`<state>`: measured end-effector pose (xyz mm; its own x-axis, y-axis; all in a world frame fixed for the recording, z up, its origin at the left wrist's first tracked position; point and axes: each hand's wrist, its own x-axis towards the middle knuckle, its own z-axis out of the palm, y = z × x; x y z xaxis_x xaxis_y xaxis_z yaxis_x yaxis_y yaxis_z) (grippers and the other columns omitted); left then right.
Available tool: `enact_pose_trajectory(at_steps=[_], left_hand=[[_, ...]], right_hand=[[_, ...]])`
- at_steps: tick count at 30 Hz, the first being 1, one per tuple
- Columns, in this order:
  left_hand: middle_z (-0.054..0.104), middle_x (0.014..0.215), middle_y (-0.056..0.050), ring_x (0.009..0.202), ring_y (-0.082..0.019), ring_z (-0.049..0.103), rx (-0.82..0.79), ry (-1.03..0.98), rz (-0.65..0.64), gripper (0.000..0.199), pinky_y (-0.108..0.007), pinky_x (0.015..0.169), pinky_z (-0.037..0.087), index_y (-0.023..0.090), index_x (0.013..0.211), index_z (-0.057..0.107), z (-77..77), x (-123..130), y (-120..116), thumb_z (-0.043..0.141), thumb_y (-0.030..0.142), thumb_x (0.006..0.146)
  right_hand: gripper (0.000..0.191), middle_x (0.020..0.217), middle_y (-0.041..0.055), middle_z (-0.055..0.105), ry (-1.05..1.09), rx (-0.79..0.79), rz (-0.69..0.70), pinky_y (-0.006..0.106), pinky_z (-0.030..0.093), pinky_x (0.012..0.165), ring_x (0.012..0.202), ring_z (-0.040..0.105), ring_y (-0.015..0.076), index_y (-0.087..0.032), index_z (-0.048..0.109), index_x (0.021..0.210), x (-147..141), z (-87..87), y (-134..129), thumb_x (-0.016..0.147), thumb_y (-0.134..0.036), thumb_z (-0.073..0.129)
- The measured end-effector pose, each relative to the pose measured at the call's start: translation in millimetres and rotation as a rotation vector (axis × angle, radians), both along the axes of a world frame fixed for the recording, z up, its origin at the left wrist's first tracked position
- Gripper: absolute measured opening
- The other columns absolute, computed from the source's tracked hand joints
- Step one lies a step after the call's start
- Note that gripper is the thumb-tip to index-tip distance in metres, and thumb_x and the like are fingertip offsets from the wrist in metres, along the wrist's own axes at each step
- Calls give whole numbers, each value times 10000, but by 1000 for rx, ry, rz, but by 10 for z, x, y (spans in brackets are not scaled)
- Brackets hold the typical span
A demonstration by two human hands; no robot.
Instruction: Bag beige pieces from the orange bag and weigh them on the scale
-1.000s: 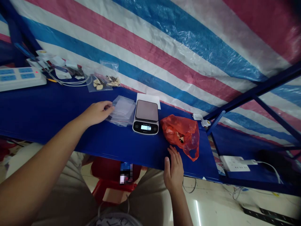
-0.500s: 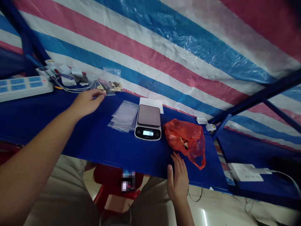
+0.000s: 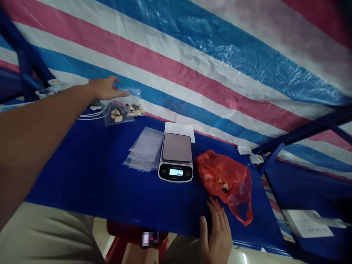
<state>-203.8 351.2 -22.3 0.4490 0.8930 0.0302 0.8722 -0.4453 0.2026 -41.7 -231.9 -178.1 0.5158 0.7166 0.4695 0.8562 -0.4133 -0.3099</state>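
My left hand (image 3: 106,89) stretches across the blue table top (image 3: 90,176), fingers extended. Its fingertips lie at the upper edge of a clear zip bag (image 3: 121,112) of pale and dark pieces, and I cannot tell if they touch it. My right hand (image 3: 217,234) rests open at the table's front edge, just below a red plastic bag (image 3: 225,183) with pale pieces inside. Between them stand a digital kitchen scale (image 3: 176,157) reading 0.0, on white paper (image 3: 178,131), and a stack of empty clear zip bags (image 3: 144,150).
A striped pink, white and blue tarpaulin (image 3: 176,62) rises behind the table, held by a blue metal frame (image 3: 302,134). Small white tags (image 3: 249,152) lie at the far right. A white power strip (image 3: 305,223) sits on a lower shelf. Pale cables (image 3: 89,116) lie beyond my left arm.
My left hand has moved away from the empty bags, up and left to the filled zip bag. The view has tilted, and the right hand stays beside the red bag.
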Motion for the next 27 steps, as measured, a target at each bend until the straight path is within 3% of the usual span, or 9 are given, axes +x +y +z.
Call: enact_pose_trajectory(at_steps=[4,7,9,12,14,17,21,24,27], left_hand=[[630,1061,104,870,-66,375,-44,13,-72,625,-258,1007,255,156,1383,504,19,156,37,554,606,952],[642,978,123,780,-48,389,-56,10,-140,353,-145,845,294,149,1266,611,-5,168,-30,556,381,1005],[652,959,125,773,-42,410,-30,3,-162,293,-113,774,294,139,1215,644,18,119,-113,548,325,1010],[652,991,103,825,-30,456,37,-20,-175,313,-95,772,305,116,1210,653,173,4,-297,550,335,1011],[643,997,91,854,-28,486,97,-48,-202,326,-97,817,327,112,1199,668,370,-63,-493,557,350,1005],[626,935,86,873,-41,552,235,-99,-321,325,-137,904,370,120,1173,701,769,-89,-971,599,354,971],[620,858,84,852,-115,640,341,-146,-561,247,-270,930,424,148,1085,725,1213,54,-1943,674,307,903],[672,844,57,752,-108,623,177,-369,-782,131,-225,757,402,179,949,715,1221,265,-2725,673,291,896],[670,778,13,644,-102,554,-101,-503,-1019,46,-264,660,381,192,881,676,972,492,-3349,635,181,867]], right_hand=[[439,1356,175,635,15,-26,-20,581,402,1069,1291,555,361,-158,551,1366,-24,50,14,1013,-406,465],[434,1361,176,631,37,-34,-27,580,409,1071,1299,546,357,-150,561,1351,-39,86,26,1018,-409,456],[432,1360,176,631,41,-28,-29,580,411,1076,1305,542,353,-146,570,1342,-38,95,34,1020,-410,456],[417,1365,173,632,57,-15,-19,583,410,1090,1319,535,345,-142,587,1323,-19,102,27,1018,-401,471],[384,1342,161,650,99,18,0,589,395,1109,1316,543,337,-154,608,1289,-15,123,0,1009,-393,499],[344,1279,138,687,286,130,12,582,409,1101,1256,598,318,-188,629,1253,-89,215,-44,993,-395,539],[398,1352,149,651,788,369,65,541,492,1044,1250,629,306,-232,564,1335,-350,447,42,990,-430,554],[628,1463,194,562,1113,590,283,572,540,994,1273,628,338,-248,390,1490,-503,653,221,969,-582,502],[736,1498,187,535,1213,709,312,598,546,987,1289,619,341,-257,312,1568,-520,825,314,969,-681,356]])
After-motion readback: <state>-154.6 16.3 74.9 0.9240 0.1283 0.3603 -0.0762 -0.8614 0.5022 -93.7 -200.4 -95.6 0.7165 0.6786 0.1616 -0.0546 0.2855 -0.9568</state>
